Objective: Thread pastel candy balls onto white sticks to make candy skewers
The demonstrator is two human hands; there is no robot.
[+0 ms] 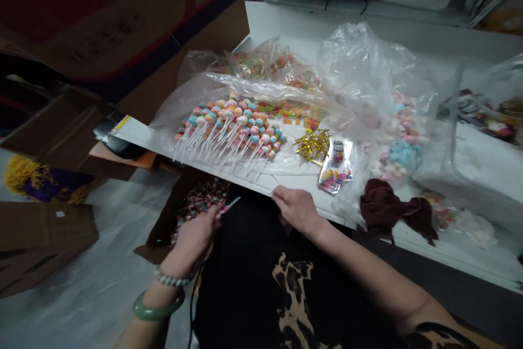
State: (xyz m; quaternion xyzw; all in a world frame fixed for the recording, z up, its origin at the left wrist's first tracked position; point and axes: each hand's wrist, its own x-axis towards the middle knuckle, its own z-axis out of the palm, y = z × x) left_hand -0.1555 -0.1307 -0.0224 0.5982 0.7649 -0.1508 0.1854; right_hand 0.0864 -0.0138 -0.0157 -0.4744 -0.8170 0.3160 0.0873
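Observation:
My left hand is closed over the open carton, its fingers round what looks like a small wrapped lollipop with pink on it and a white stick poking out. My right hand is closed at the table's front edge; whatever its fingertips pinch is too small to make out. Just beyond the hands lies a pile of pastel candy skewers on white sticks, resting on clear plastic. Gold twist ties lie to their right, beside a printed pouch. Below my left hand, the carton holds many small wrapped sweets.
A large cardboard box stands at the back left. Clear bags of gummy candies and pastel sweets cover the table's back and right. A dark brown cloth hangs near the front edge. Another box sits on the floor.

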